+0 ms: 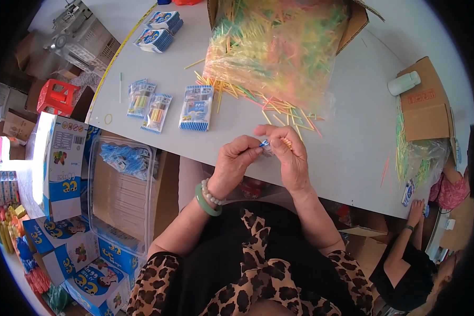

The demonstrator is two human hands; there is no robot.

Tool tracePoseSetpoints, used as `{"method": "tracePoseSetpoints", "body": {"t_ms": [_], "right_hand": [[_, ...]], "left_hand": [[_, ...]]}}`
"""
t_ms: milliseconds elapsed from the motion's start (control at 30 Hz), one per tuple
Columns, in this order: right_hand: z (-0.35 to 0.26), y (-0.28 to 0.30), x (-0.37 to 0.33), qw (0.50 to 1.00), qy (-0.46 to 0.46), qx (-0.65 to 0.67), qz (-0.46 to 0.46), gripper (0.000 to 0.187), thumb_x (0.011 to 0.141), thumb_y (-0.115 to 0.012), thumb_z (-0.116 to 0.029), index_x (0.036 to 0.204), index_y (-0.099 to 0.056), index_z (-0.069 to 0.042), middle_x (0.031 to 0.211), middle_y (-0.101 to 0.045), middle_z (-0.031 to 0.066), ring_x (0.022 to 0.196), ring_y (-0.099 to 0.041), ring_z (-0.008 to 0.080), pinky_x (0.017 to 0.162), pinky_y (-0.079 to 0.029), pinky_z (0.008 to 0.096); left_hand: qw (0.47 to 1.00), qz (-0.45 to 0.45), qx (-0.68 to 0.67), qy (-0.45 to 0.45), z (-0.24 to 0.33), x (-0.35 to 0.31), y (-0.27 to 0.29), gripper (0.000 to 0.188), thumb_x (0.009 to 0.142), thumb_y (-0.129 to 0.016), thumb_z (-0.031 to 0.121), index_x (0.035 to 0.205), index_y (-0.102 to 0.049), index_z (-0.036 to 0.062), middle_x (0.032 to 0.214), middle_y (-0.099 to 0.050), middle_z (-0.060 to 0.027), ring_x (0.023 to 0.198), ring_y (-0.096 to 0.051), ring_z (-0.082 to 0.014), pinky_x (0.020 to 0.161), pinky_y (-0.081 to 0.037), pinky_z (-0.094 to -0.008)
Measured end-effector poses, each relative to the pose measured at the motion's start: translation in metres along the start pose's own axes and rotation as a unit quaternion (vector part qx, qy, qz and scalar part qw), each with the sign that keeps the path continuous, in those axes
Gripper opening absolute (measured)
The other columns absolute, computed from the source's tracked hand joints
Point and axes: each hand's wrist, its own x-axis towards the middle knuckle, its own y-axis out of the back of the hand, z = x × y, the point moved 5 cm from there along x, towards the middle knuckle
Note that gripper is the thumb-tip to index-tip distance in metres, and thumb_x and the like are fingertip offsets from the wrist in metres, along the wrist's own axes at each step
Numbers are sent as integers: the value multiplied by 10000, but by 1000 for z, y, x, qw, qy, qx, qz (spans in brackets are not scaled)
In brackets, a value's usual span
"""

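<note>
Over the table's near edge, my left hand [233, 162] pinches the blue edge of a small plastic packet [266, 149]. My right hand [294, 160] closes around the packet's other side, where the ends of a bundle of thin sticks [286, 142] show. My fingers hide most of the packet. Just beyond my left hand lies a neat stack of flat blue-and-white packets [196, 108]. To its left are a few packets [156, 112] with coloured sticks inside. Loose coloured sticks [295, 113] spill across the table beyond my hands.
A large clear bag of coloured sticks [279, 58] leans out of a cardboard box [355, 25]. Packet stacks [154, 40] sit at the far left. A plastic bin [96, 210] stands beside the table. At right are another carton [425, 108], a white bottle [404, 83] and a co-worker's arm [405, 247].
</note>
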Motion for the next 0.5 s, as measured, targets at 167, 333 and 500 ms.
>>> {"method": "tracePoseSetpoints", "body": {"t_ms": [167, 333, 500], "right_hand": [[9, 11, -2, 977, -125, -171, -12, 340, 970, -502, -231, 1213, -519, 8, 1146, -596, 130, 1044, -539, 165, 909, -408, 293], [-4, 15, -10, 994, -102, 6, -23, 313, 928, -561, -136, 1204, -547, 11, 1110, -595, 76, 1052, -541, 133, 917, -425, 282], [16, 24, -8, 985, -142, -102, -5, 219, 874, -573, -25, 1089, -594, 13, 1008, -624, 47, 960, -570, 112, 859, -450, 252]], "left_hand": [[1000, 16, -5, 7, -13, 1, 3, 72, 900, -591, 42, 935, -642, 5, 828, -606, 22, 774, -517, -57, 700, -431, -209], [999, 11, -44, 12, -14, 4, 14, 88, 923, -561, 63, 956, -628, 18, 848, -609, 21, 782, -517, -54, 715, -431, -208], [998, -22, -57, -7, -9, 6, 12, 119, 932, -551, 80, 1014, -609, 17, 924, -620, 4, 834, -539, -65, 760, -447, -224]]}}
